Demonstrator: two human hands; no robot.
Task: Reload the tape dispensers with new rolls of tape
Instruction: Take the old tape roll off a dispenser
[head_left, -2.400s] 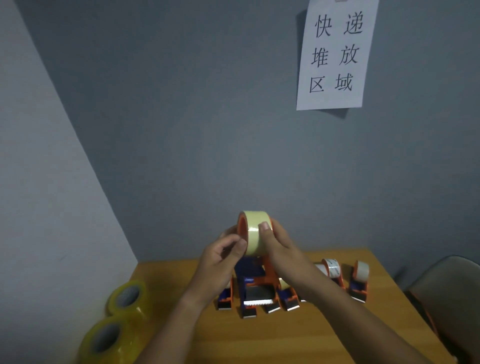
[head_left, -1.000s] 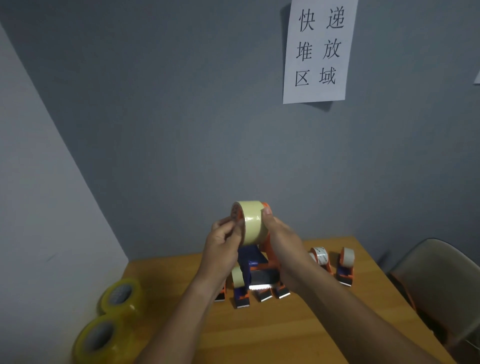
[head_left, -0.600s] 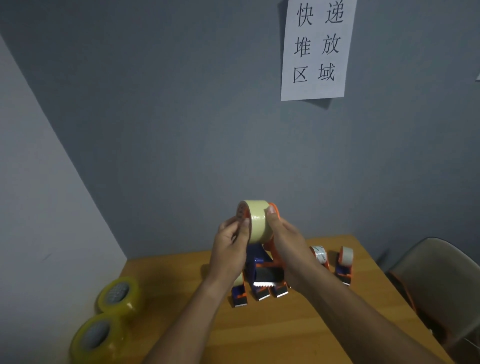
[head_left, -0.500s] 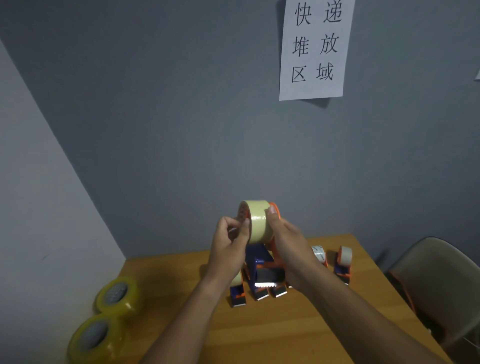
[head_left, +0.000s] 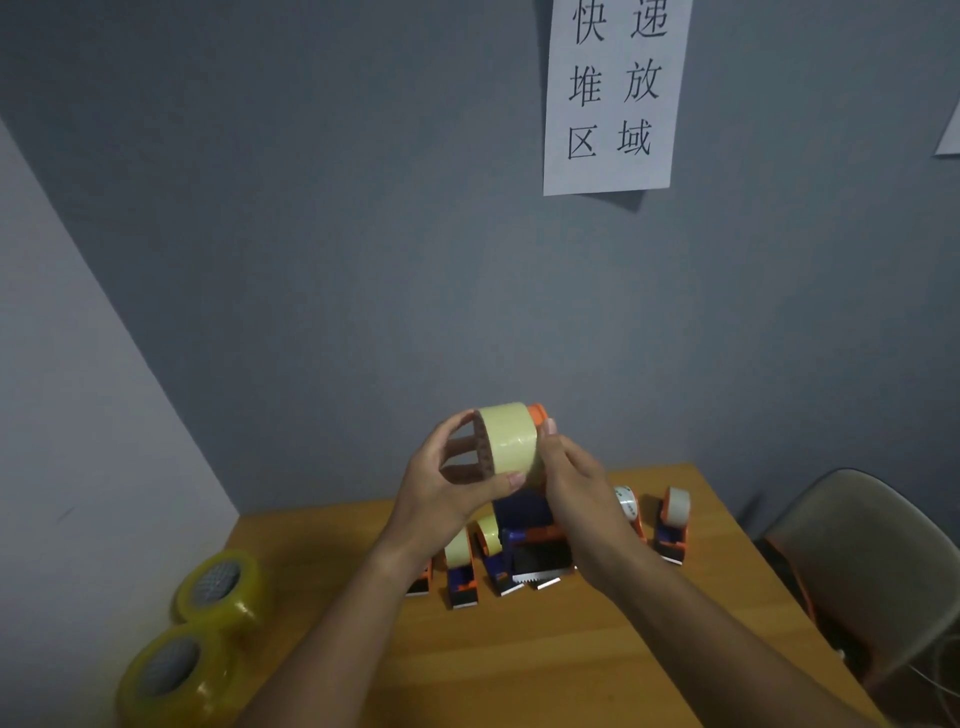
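Above the wooden table (head_left: 597, 649), left hand (head_left: 441, 493) grips a pale tape roll (head_left: 511, 441) — right hand (head_left: 576, 488) holds the orange-and-blue dispenser (head_left: 524, 519).

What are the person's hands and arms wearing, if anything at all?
Nothing that shows. The left hand and right hand are bare, with no gloves, and no rings are visible. Both forearms are uncovered as far as the bottom edge of the picture: no sleeves, no watch or wristband in sight. Fingernails look short and unpainted.
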